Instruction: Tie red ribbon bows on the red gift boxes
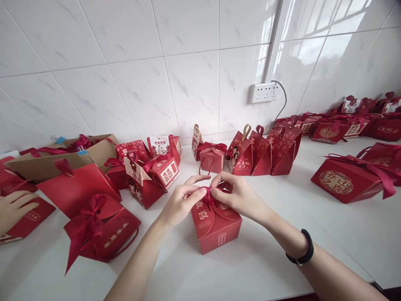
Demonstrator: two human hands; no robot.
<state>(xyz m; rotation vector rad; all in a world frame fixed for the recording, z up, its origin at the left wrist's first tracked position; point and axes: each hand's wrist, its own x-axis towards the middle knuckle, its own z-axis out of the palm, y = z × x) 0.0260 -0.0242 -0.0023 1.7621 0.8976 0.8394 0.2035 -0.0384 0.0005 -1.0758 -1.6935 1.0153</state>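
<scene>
In front of me a red gift box (217, 234) with gold lettering stands on the white table (269, 267). Its curved top flaps are folded together, and a dark red ribbon (209, 197) lies across the middle of the top. My left hand (184, 198) pinches the ribbon between thumb and fingers from the left. From the right, my right hand (234, 194) pinches the same ribbon, thumb and index finger close to the left thumb. A black band sits on my right wrist. The fingers hide part of the ribbon.
Left of me stand a bow-tied red box (115, 234) and a cardboard box (105, 152) with clips. Another person's hand (15, 209) rests on a red box at the far left. Several handled boxes (261, 156) line the wall; more (344, 184) stand right. A power strip (265, 93) hangs there.
</scene>
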